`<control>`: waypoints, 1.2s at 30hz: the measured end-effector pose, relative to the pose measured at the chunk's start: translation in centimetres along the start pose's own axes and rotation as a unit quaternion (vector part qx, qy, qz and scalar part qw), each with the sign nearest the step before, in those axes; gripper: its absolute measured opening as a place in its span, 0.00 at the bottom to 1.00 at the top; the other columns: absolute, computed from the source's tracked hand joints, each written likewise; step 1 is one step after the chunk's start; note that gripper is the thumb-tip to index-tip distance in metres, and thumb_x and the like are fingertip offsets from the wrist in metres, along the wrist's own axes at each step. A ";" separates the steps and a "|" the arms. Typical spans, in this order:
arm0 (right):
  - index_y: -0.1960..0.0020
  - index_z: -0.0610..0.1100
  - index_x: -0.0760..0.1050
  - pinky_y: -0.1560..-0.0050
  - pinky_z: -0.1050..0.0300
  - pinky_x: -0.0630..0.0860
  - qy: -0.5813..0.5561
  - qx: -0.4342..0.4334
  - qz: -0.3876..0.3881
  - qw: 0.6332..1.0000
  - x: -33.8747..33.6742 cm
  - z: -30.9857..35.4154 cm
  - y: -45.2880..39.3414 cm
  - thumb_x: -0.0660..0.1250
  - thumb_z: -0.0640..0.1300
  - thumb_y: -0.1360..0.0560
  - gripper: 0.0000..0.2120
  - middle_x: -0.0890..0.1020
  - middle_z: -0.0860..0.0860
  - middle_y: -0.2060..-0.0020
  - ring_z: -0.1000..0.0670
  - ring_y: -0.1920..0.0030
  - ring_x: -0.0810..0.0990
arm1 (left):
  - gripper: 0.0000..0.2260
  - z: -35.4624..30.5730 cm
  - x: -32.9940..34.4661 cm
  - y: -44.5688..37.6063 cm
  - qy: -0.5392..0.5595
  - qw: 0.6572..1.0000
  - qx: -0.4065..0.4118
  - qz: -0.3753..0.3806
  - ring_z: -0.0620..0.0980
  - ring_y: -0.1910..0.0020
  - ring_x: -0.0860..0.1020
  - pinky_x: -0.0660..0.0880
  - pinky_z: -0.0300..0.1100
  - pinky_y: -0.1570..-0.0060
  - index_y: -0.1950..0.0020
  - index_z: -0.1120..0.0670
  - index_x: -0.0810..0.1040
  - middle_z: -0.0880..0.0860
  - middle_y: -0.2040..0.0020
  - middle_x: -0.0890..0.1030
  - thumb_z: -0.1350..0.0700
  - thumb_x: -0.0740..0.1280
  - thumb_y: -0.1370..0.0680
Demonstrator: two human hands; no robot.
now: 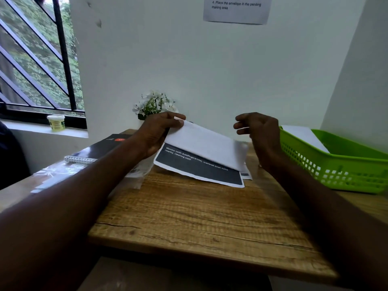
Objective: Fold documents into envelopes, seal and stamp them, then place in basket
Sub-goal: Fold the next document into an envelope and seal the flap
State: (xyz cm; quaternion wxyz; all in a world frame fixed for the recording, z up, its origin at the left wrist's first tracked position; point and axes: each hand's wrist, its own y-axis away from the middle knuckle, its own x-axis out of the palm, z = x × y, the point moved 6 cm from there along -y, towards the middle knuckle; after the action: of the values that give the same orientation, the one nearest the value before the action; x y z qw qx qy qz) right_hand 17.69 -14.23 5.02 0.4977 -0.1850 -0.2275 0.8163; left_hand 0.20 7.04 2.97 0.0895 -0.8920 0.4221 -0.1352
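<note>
A printed document (201,152) lies at the far side of the wooden table (199,217), its dark printed face showing below and its white back bent over on top. My left hand (157,133) pinches the raised upper left edge of the sheet. Just right of the sheet my right hand (260,133) hovers, fingers curled and apart, holding nothing. A green plastic basket (336,164) stands at the right with a white envelope or paper (304,137) inside it.
A black spiral notebook (100,148) and clear plastic sleeves (54,175) lie at the left. White flowers in a pot (154,105) stand behind my left hand. More paper (247,174) peeks out under the document. A small jar (56,122) sits on the window sill.
</note>
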 end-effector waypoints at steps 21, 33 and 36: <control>0.55 0.54 0.88 0.51 0.49 0.81 0.177 -0.176 0.107 0.962 4.1 2.0 2.4 0.74 0.54 0.26 0.06 0.87 0.59 0.61 0.59 0.57 0.85 | 0.03 -0.2 2.7 1.1 -0.099 0.990 0.051 0.087 0.54 0.51 0.80 0.74 0.47 0.50 0.58 0.54 0.84 0.53 0.55 0.84 0.62 0.74 0.25; 0.59 0.50 0.88 0.52 0.56 0.78 0.071 -0.055 0.033 0.995 1.0 0.2 0.2 0.80 0.50 0.30 0.04 0.88 0.55 0.62 0.55 0.57 0.85 | 0.06 -1.5 -0.7 0.3 -0.027 0.998 0.049 -0.005 0.51 0.63 0.78 0.71 0.40 0.63 0.65 0.53 0.80 0.52 0.62 0.80 0.61 0.71 0.29; 0.57 0.47 0.88 0.48 0.56 0.79 0.051 -0.018 0.007 0.999 0.5 -0.5 -0.1 0.80 0.49 0.30 0.06 0.88 0.53 0.60 0.52 0.54 0.86 | 0.03 -1.3 -0.7 0.2 -0.017 0.999 0.040 -0.004 0.53 0.61 0.79 0.74 0.41 0.62 0.64 0.53 0.81 0.53 0.60 0.80 0.59 0.71 0.30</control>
State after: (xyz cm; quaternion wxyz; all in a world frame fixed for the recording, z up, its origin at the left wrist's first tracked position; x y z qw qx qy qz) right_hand 17.79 -13.63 4.57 0.4991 -0.2366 -0.2150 0.8054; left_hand -0.82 7.40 4.01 0.1316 -0.8914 0.4116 -0.1367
